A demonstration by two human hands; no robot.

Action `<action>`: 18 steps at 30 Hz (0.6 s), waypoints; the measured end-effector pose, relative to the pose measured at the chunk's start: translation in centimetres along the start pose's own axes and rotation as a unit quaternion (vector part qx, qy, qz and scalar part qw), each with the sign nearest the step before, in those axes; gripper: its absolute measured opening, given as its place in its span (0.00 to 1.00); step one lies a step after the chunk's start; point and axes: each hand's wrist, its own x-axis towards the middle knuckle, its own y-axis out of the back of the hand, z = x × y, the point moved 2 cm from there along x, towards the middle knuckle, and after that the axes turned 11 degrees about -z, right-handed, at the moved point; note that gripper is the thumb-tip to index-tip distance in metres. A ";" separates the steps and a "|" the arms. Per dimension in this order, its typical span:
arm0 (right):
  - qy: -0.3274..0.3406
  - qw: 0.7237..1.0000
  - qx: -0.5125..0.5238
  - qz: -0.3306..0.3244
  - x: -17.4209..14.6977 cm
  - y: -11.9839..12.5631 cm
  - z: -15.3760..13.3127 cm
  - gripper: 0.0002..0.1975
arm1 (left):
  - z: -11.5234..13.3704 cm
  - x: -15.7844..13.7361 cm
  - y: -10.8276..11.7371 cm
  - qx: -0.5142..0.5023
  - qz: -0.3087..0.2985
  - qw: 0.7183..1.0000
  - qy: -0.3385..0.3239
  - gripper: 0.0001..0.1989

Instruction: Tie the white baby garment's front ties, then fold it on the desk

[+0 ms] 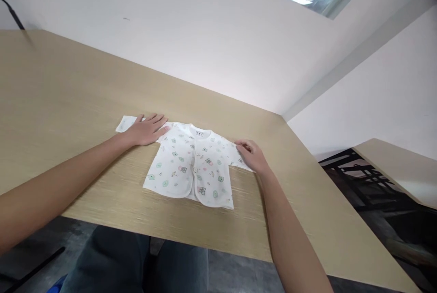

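A small white baby jacket [184, 161] with green and grey animal prints lies spread front side up on the wooden table. Its neckline faces the wall and its front edges meet down the middle. Across the sleeve at the left, my left hand [147, 130] rests flat with the fingers stretched out, and the cuff shows beyond it. At the other sleeve, my right hand [251, 154] has its fingers bent and brought together on the fabric near the cuff. That hand covers the end of this sleeve.
The light wood table [88, 88] reaches to a white wall [191, 33]. A black cable [13, 14] stands at the far left corner. Another wooden surface [392, 165] with dark metal frames [368, 184] is at the right. My legs [136, 256] are under the front edge.
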 end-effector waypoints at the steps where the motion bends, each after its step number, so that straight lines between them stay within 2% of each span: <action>1: 0.011 1.000 -0.019 -0.002 -0.1 0.5 0.2 0.21 | -0.6 -0.2 0.2 0.005 0.006 1.000 -0.001 0.38; 4: -0.013 0.998 -0.053 -0.025 -0.7 2.1 0.9 0.23 | -2.2 -0.6 1.0 0.022 0.037 0.999 0.006 0.34; 8: -0.083 0.993 -0.067 -0.053 -1.7 4.1 1.3 0.22 | -4.1 -0.9 2.7 0.031 0.079 0.994 0.064 0.28; 12: -0.093 0.989 -0.029 -0.109 -2.1 4.8 0.9 0.17 | -5.3 -1.0 3.7 0.001 0.067 0.994 0.082 0.22; 15: -0.084 0.993 -0.023 -0.082 -2.2 5.1 0.5 0.14 | -5.8 -1.0 3.8 -0.029 0.066 0.996 0.058 0.17; 18: -0.080 0.996 -0.016 -0.038 -2.5 5.0 0.4 0.12 | -6.2 -1.1 3.7 -0.051 0.079 0.993 0.065 0.15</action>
